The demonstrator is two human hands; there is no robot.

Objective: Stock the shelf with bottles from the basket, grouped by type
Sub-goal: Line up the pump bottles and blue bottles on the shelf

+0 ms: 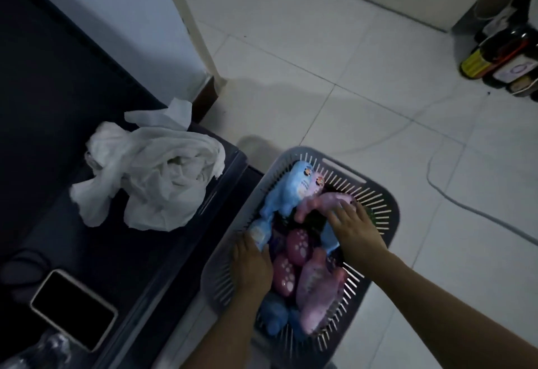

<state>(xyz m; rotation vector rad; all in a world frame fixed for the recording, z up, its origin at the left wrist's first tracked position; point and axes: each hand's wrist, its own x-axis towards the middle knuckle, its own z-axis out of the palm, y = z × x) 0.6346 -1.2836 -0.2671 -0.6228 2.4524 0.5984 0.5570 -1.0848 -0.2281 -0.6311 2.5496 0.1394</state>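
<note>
A grey slotted basket stands on the tiled floor, filled with several bottles. A light blue bottle lies along its left side, with a pink bottle beside it. Two purple paw-print bottles lie in the middle and a larger pink bottle lies nearer me. My left hand reaches into the basket's left side and grips the lower end of the light blue bottle. My right hand lies over the bottles at the right, fingers spread on the pink bottle; what is under its palm is hidden.
A dark blue surface fills the left, bearing crumpled white cloth and a phone. Dark glass bottles stand on the floor at the far right. A white cable runs across the tiles right of the basket.
</note>
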